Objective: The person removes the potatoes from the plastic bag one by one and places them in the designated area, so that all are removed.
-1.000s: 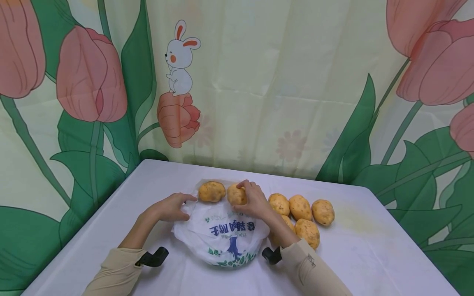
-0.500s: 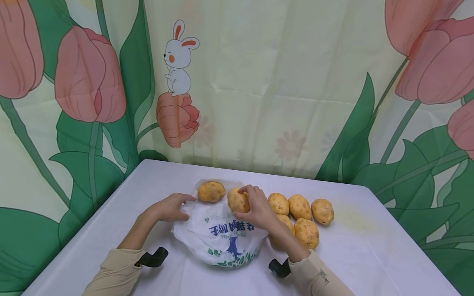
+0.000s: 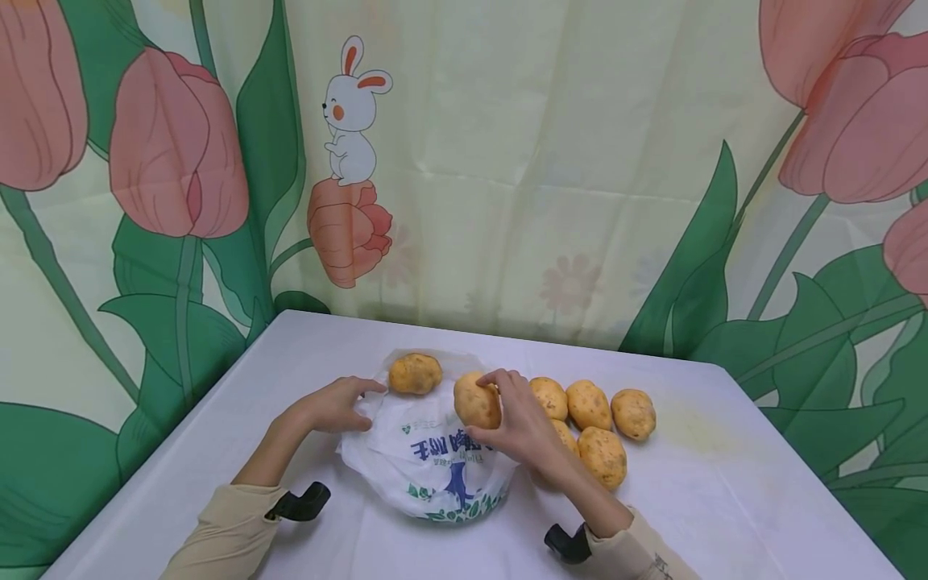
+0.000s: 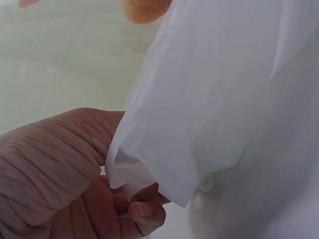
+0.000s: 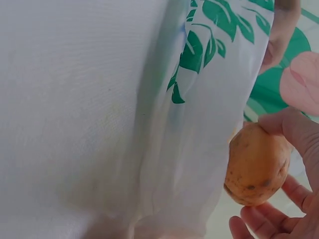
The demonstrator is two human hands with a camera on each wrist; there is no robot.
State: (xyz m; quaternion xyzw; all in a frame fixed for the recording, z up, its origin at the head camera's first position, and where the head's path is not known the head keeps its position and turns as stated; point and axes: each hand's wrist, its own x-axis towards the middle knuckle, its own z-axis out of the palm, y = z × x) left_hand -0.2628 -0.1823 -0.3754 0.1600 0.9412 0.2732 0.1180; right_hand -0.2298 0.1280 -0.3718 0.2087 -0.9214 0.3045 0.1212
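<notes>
A white plastic bag (image 3: 395, 483) with blue lettering and green leaf prints stands bulging on the table. My left hand (image 3: 337, 407) holds the bag's left edge; in the left wrist view, the thin plastic (image 4: 199, 94) covers part of its curled fingers. Between thumb and fingers of my right hand (image 3: 522, 423) is a potato (image 3: 474, 401), above the bag's right side. The right wrist view shows this potato (image 5: 256, 167) just beside the bag wall. Another potato (image 3: 416, 374) lies at the bag's far side, on the spread plastic. The bag's inside is hidden.
Right of the bag several loose potatoes (image 3: 603, 457) lie close together, partly behind my right forearm. One potato (image 3: 634, 415) sits at the group's right end. A white cloth covers the table (image 3: 725, 483). Behind it hangs a tulip-print curtain (image 3: 493, 242).
My right hand has drawn its potato toward me and slightly right, away from the one at the bag's far side. The left hand has stayed at the bag's edge.
</notes>
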